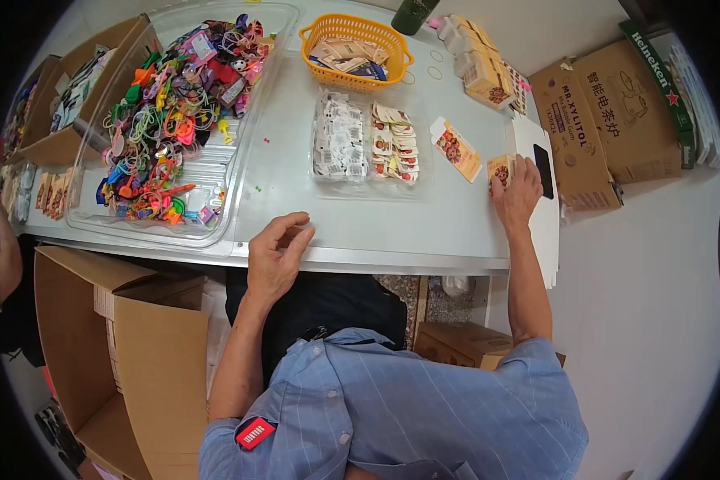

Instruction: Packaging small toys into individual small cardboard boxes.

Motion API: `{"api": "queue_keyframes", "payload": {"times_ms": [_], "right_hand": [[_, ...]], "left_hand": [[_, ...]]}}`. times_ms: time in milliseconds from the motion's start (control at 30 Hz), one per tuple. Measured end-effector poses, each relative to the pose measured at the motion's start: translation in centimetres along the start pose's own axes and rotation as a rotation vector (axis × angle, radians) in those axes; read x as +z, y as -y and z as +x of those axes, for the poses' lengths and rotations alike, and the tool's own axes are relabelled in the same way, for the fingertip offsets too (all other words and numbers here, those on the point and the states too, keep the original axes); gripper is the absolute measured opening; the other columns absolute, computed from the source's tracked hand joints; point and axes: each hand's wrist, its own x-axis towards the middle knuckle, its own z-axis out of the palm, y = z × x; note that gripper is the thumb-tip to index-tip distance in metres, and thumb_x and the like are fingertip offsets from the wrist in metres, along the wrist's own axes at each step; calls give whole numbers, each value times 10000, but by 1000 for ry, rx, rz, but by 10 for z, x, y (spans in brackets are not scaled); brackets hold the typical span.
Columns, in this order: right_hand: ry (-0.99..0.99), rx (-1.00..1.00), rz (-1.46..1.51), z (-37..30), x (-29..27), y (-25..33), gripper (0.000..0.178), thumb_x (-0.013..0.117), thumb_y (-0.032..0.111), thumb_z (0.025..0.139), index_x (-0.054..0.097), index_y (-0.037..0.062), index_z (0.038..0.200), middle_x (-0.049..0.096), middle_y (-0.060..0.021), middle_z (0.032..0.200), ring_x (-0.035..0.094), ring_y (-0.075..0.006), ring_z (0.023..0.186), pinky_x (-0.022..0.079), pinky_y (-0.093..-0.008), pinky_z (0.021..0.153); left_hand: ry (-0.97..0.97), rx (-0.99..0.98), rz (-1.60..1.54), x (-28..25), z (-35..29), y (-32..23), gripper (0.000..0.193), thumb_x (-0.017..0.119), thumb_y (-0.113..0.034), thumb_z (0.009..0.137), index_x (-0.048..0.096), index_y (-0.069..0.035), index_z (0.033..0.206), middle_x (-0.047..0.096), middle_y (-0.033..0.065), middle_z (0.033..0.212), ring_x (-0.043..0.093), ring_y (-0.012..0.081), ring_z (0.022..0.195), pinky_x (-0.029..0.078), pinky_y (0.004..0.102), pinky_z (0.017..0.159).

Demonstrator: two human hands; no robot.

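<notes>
My right hand (518, 192) is at the right side of the table, its thumb and fingers closed round a small yellow printed packet (500, 170); part of the packet is hidden under the fingers. Just left of it lies a larger orange and white printed card (457, 150). Above the table's front edge, my left hand (276, 254) hovers with nothing in it, thumb and forefinger apart. A clear plastic tray (328, 190) in the middle holds a row of white labelled sachets (342, 136) beside a row of red and cream packets (394, 142).
A big clear bin (230, 216) of colourful trinkets fills the left. Behind the tray stands a yellow basket (358, 34) with flat packets. Stacked yellow boxes (486, 76), a black phone (542, 170) and cardboard boxes (612, 104) are at right. An open carton (162, 376) stands below left, near another person's arm (6, 256).
</notes>
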Motion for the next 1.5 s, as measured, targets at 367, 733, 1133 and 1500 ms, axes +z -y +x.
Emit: {"api": "queue_keyframes", "payload": {"times_ms": [367, 733, 1133, 1500], "right_hand": [[706, -163, 484, 85, 18, 52, 1028, 840, 303, 724, 325, -14, 1555, 520, -289, 1421, 531, -399, 1318, 405, -433, 1141], [510, 232, 874, 34, 10, 49, 578, 839, 271, 792, 618, -31, 1233, 665, -62, 951, 596, -138, 843, 493, -297, 782], [784, 477, 2071, -94, -104, 215, 216, 568, 184, 1057, 631, -4, 1141, 695, -49, 1035, 652, -112, 912, 544, -291, 845], [768, -74, 1698, -97, -107, 254, 332, 475, 223, 1091, 689, -28, 1130, 713, -56, 1050, 638, -126, 962, 501, -268, 863]], "left_hand": [[17, -4, -44, -2, -1, -2, 241, 745, -116, 933, 708, -7, 1145, 738, 83, 1015, 693, 150, 890, 550, 281, 802], [1, -4, -188, -3, -7, 1, 235, 749, -110, 930, 717, -17, 1144, 742, 68, 1030, 677, 133, 873, 536, 264, 802], [612, -71, -830, 34, 2, -84, 1185, 954, -114, 647, 244, 19, 1587, 472, 146, 1513, 562, 208, 1269, 439, 372, 1097], [50, -94, -405, 8, -4, -43, 513, 885, -32, 748, 650, 10, 1203, 736, 58, 1048, 682, 120, 942, 571, 289, 831]]}}
